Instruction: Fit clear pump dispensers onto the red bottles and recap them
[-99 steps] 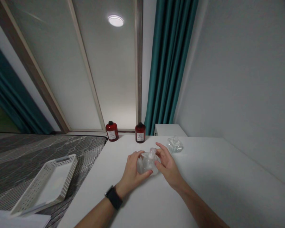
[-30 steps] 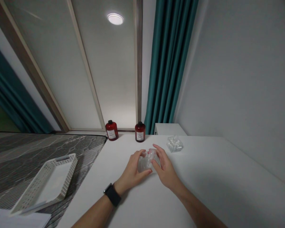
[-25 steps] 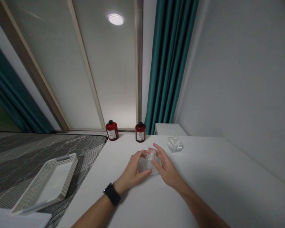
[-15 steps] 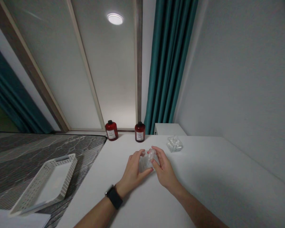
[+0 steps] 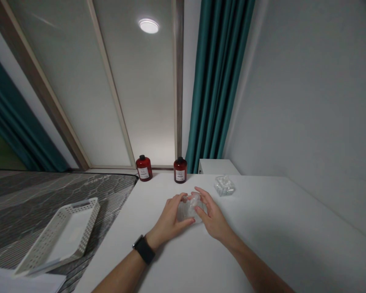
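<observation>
A small clear plastic container point(image 5: 187, 211) rests on the white table point(image 5: 262, 244) in front of me. My left hand point(image 5: 170, 219), with a dark watch on the wrist, curls round the container's left side. From the right, my right hand point(image 5: 212, 215) pinches the clear rounded piece point(image 5: 194, 200) on top of the container. Both hands have their fingers closed on it.
A second clear container point(image 5: 224, 185) sits further back to the right. Two dark red bottles point(image 5: 144, 168) point(image 5: 180, 170) stand at the table's far edge. A white perforated tray point(image 5: 59, 238) lies on a dark patterned surface at the left. Teal curtains hang behind.
My hands stay on the clear container. The right fingers have shifted slightly on the top piece, and the container has barely moved.
</observation>
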A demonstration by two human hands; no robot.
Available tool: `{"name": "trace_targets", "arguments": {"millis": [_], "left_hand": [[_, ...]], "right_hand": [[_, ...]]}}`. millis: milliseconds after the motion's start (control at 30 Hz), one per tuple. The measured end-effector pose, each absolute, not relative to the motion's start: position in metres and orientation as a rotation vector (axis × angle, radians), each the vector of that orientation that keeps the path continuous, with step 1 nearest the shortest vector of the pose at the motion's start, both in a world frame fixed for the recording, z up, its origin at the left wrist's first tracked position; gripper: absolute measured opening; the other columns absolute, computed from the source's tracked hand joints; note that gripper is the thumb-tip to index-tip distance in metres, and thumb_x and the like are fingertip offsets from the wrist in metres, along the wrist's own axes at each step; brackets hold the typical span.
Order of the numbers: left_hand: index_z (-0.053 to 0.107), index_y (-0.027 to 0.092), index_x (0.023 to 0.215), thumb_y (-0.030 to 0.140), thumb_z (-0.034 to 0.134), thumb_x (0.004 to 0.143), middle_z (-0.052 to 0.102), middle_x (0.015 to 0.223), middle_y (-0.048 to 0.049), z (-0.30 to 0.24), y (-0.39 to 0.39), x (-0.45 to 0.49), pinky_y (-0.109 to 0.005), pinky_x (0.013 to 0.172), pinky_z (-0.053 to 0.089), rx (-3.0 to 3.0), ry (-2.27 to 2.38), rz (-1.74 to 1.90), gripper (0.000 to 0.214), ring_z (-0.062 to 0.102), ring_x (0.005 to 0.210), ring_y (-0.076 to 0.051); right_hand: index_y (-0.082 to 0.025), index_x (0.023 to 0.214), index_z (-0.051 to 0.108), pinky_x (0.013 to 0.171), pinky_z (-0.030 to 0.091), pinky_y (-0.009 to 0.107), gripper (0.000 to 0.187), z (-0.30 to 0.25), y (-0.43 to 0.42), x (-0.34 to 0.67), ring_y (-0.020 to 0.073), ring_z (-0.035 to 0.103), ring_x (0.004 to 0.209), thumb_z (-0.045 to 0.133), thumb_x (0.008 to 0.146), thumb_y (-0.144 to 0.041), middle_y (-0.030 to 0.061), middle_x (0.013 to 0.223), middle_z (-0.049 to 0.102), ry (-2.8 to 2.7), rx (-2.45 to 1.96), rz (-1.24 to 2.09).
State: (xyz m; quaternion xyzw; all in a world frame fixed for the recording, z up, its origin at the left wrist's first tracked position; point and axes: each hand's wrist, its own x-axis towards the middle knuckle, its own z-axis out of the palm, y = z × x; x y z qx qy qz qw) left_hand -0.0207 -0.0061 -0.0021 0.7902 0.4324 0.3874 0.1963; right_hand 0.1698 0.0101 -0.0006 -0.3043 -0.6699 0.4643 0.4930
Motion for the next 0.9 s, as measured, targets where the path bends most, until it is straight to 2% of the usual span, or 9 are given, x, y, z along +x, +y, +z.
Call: {"name": "trace_targets", "arguments": {"millis": [300,433,600,800,900], "left_hand": [[0.039,0.021,0.137,0.035,0.074,0.082,0.06,0.128,-0.0122,-0.011,-0.008,-0.012,-0.045,0.095,0.044,2.184,1.357,1.134,0.066,0.058,0.113,-0.03],[0.044,0.021,0.133,0.036,0.075,0.081,0.061,0.125,-0.0126,-0.01,-0.008,-0.006,-0.046,0.094,0.045,2.208,1.361,1.161,0.062,0.058,0.112,-0.03],[0.046,0.019,0.134,0.032,0.079,0.074,0.063,0.125,-0.0119,-0.012,-0.003,-0.008,-0.045,0.096,0.046,2.092,1.381,1.202,0.069,0.06,0.111,-0.029],[0.047,0.017,0.134,0.031,0.076,0.076,0.065,0.122,-0.012,-0.014,0.002,-0.014,-0.048,0.099,0.045,1.915,1.411,1.242,0.066,0.061,0.108,-0.028],[0.048,0.017,0.135,0.031,0.074,0.079,0.064,0.124,-0.0126,-0.014,0.003,-0.016,-0.048,0.098,0.045,1.883,1.4,1.277,0.063,0.061,0.108,-0.028]], "right_hand": [[-0.028,0.133,0.05,0.113,0.037,0.044,0.045,-0.006,0.006,0.156,0.0236,0.054,0.128,0.056,0.088,-0.022,0.0071,0.135,0.059,-1.562,-0.851,0.996],[-0.026,0.13,0.05,0.111,0.038,0.046,0.044,-0.005,0.004,0.153,0.0241,0.058,0.121,0.058,0.087,-0.023,0.0082,0.126,0.063,-1.518,-0.901,0.955],[-0.027,0.138,0.042,0.113,0.037,0.043,0.055,-0.009,0.011,0.157,0.0225,0.054,0.127,0.061,0.087,-0.025,0.0077,0.132,0.058,-1.5,-0.835,1.023],[-0.025,0.126,0.055,0.104,0.046,0.043,0.039,-0.009,0.019,0.168,0.0249,0.052,0.126,0.062,0.088,-0.033,0.0093,0.132,0.056,-1.615,-0.863,0.837],[-0.025,0.129,0.054,0.101,0.047,0.044,0.044,-0.007,0.021,0.174,0.0262,0.052,0.126,0.062,0.087,-0.034,0.0099,0.134,0.057,-1.69,-0.872,0.904]]}}
